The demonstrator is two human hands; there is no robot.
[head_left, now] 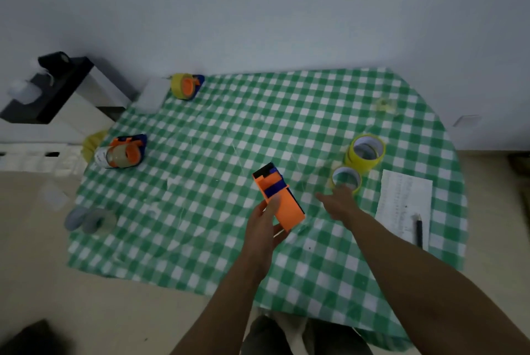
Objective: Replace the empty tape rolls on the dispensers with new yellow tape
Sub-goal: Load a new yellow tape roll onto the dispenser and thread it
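Orange dispenser (282,202): mid-worktop, raised off the checked cloth (200,211), left hand (262,230) fingers wrapped round its near end. Small yellow tape roll (355,179), toward the right edge: right hand (339,203) fingers spread loose, tips at its near rim. Larger yellow rolls (362,162) just behind. Paper sheet (401,202) with pen (419,230), right edge.

The left hand (265,228) wraps the near end of the orange dispenser (282,197), hiding that end. Just right of the grip, the right hand (339,204) blurs at its fingertips against the small yellow roll (346,179); contact cannot be told. Further right, the writing on the sheet of paper (401,205) is too small to read. Far left of the grip, greyish rolls (91,220) are smeared. Both forearms run off the bottom edge.
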